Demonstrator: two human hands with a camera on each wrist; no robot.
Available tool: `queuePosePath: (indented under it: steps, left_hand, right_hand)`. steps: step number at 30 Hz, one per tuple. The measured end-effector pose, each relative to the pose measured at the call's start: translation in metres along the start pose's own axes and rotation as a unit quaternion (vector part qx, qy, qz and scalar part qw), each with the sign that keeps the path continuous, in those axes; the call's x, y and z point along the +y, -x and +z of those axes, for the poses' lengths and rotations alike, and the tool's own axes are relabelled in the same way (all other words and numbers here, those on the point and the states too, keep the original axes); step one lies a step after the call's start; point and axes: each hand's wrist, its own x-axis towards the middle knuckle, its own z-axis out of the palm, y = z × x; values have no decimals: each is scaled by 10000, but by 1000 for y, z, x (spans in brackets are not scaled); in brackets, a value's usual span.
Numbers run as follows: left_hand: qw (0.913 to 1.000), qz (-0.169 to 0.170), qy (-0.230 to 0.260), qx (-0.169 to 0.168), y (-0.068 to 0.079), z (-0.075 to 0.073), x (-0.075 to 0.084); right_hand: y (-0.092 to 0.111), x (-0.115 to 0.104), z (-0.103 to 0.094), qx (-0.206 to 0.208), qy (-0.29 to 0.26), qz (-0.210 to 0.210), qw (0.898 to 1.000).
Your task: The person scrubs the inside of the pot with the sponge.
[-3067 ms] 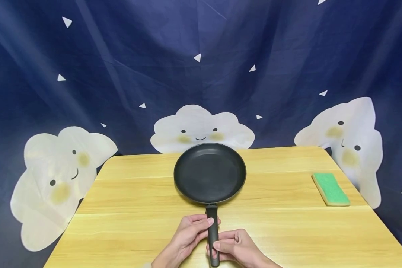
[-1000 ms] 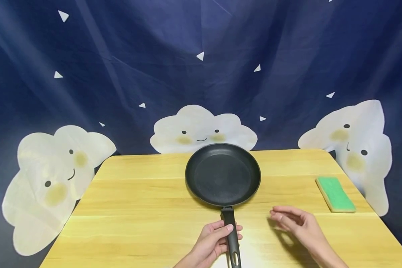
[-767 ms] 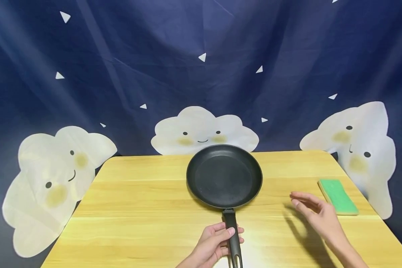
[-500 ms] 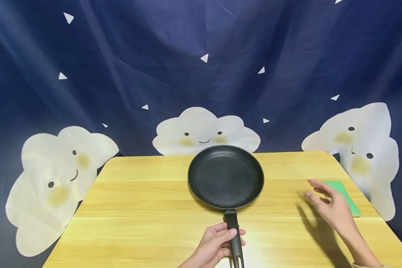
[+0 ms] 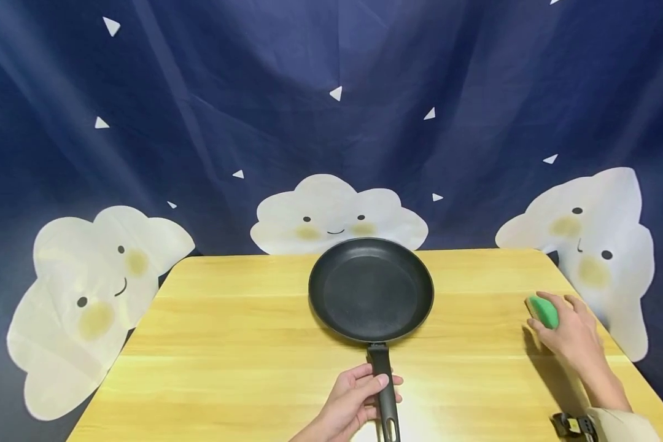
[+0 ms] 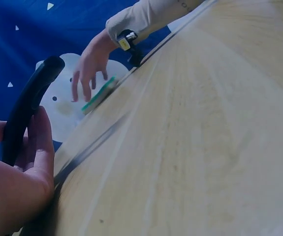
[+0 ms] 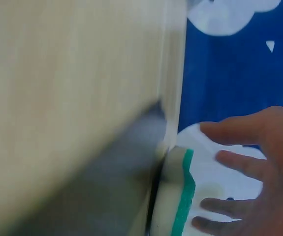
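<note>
A black frying pan (image 5: 371, 290) faces up at the middle of the table, its handle toward the person. My left hand (image 5: 348, 405) grips that handle (image 6: 25, 108), thumb on top and fingers underneath; the handle stands clear of the tabletop. At the right, my right hand (image 5: 574, 337) hovers over a green-topped sponge (image 5: 545, 312) and partly covers it in the head view. From the right wrist, the spread fingers (image 7: 230, 164) appear apart from the sponge (image 7: 173, 196), which lies on the table with its pale layer down.
The wooden table (image 5: 226, 344) runs back to a dark blue curtain (image 5: 254, 92) printed with white clouds and small triangles. A wrist camera (image 5: 571, 425) sits at the right sleeve (image 5: 624, 425). The sponge lies near the table's right edge.
My right hand has let go of the pan handle and travelled right until above the sponge. The left hand still holds the handle; the pan sits slightly farther right in view than at first.
</note>
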Motion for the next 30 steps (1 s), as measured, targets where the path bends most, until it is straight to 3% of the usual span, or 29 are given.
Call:
queuePosePath:
  steps: [5, 13, 20, 30]
  left_hand:
    - [9997, -61, -32, 241, -1, -1, 4]
    - [9996, -84, -26, 265, -1, 2, 2]
    - [9997, -42, 2, 238, 0, 3, 1]
    - [9997, -55, -38, 227, 0, 3, 2]
  right_hand:
    - [-11, 9, -5, -640, 216, 181, 9976]
    - [-19, 19, -13, -961, 266, 15, 9950]
    - [-20, 20, -14, -1053, 413, 222, 9933]
    - [-19, 15, -9, -728, 406, 255, 9962]
